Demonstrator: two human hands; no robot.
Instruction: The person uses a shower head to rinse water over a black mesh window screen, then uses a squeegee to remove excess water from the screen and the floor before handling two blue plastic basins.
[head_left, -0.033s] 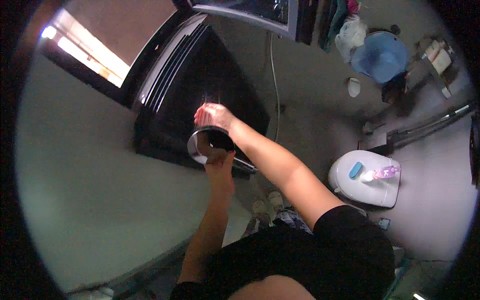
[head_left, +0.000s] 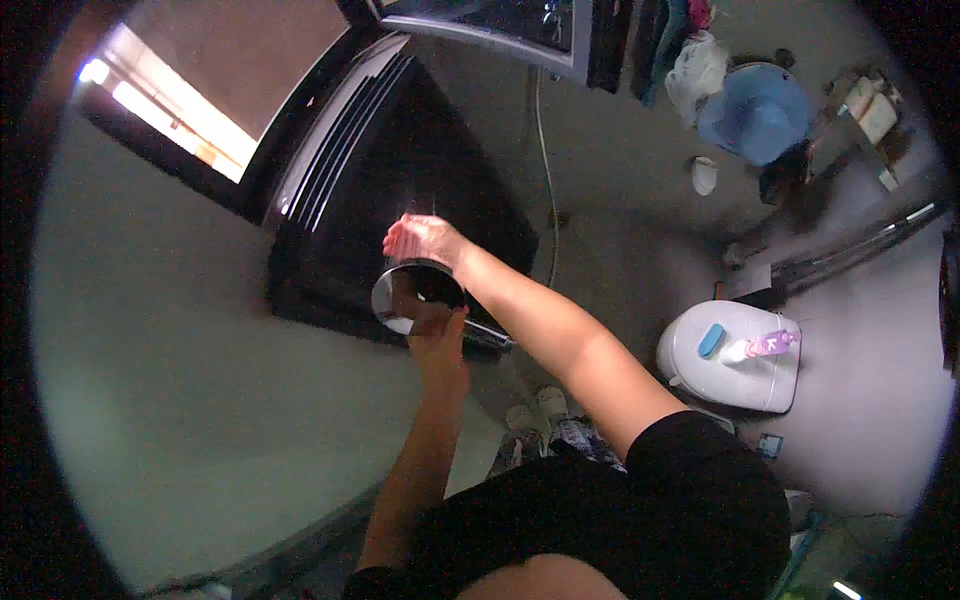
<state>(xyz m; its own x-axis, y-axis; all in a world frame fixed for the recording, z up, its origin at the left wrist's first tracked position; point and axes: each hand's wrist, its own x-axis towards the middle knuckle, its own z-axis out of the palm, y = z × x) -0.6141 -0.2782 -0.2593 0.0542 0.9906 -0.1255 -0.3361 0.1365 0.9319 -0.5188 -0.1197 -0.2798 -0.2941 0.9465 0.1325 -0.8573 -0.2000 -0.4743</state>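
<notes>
My left hand grips the near side of a round, glossy, dark-and-silver vessel, whose exact kind I cannot make out. Its shiny inner surface carries dark reflections. Just beyond the far rim is my right hand, its fingers extended leftward and partly blurred, with nothing visible in them. Pale streaks run between those fingers and the rim. Both hands are over a black, flat-topped surface with silvery strips along its left side. A metal bar shows just right of the vessel, and I cannot tell whether it belongs to it.
On the right, a white toilet has a blue object and a purple bottle on its lid. A blue basin and a white plastic bag sit at far right. A pale hose runs beyond the black surface.
The view has shifted slightly. My left hand still grips the vessel and my right hand stays beyond its far rim, with only a small shift.
</notes>
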